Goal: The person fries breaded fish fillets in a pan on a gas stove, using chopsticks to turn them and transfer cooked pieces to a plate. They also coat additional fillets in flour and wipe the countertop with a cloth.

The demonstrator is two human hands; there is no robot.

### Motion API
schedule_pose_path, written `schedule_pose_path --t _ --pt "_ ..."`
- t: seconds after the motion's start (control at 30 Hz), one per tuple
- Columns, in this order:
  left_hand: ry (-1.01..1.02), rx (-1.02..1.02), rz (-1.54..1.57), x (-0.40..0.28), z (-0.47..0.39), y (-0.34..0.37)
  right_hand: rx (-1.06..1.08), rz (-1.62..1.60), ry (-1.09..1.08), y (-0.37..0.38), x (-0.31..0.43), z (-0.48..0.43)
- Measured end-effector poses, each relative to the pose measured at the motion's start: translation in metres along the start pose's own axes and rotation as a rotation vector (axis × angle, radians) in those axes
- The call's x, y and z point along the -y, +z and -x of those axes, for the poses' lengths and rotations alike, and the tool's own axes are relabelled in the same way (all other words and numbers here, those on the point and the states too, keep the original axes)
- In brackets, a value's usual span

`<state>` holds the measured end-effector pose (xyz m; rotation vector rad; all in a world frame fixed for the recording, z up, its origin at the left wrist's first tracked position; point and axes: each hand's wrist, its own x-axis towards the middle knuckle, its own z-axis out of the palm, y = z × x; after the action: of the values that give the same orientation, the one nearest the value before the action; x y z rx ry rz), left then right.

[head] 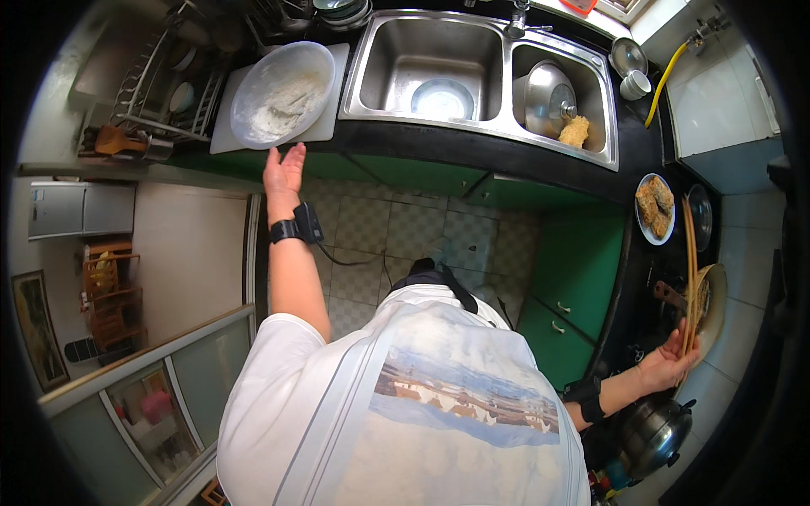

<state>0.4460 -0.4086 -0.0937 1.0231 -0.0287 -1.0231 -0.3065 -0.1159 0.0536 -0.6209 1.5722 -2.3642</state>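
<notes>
My left hand [285, 174] is palm up with its fingers extended, just below the near rim of a translucent bowl [245, 88]. Whether the fingertips touch the bowl I cannot tell. White flour [285, 107] covers much of the bowl's inside, and the bowl rests on a white cutting board [326, 120]. On the right, my right hand [671, 362] grips a pair of long wooden chopsticks [690, 253]. They pass in front of a wok [716, 297], whose contents are mostly hidden. Beyond it, a white plate [643, 226] holds several browned, breaded pieces [658, 197].
A steel double sink [436, 47] contains a basin [443, 98], a pot lid [547, 95] and a yellow sponge-like item [574, 131]. A dish rack [161, 123] stands at the left. A steel pot [658, 433] is beside my right forearm. A yellow hose [664, 85] runs along the wall.
</notes>
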Motion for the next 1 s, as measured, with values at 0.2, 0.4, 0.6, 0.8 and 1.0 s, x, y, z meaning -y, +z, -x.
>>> schedule_pose_path --t 0.2,0.4,0.6,0.8,1.0 --pt "-0.037 0.091 -0.163 -0.017 -0.06 0.0 0.201 -0.094 0.172 0.091 -0.018 0.046" --pt "0.085 0.205 -0.449 -0.015 0.021 0.039 0.457 -0.163 0.245 0.183 -0.024 0.084" --pt "-0.085 0.578 -0.568 0.042 0.156 0.11 0.595 -0.027 0.149 0.247 -0.022 0.123" --pt "-0.352 0.838 -0.696 0.142 0.237 0.164 0.635 0.199 0.029 0.236 -0.045 0.136" --pt "-0.447 0.942 -0.737 0.139 0.244 0.179 0.513 0.402 -0.098 0.245 -0.038 0.168"
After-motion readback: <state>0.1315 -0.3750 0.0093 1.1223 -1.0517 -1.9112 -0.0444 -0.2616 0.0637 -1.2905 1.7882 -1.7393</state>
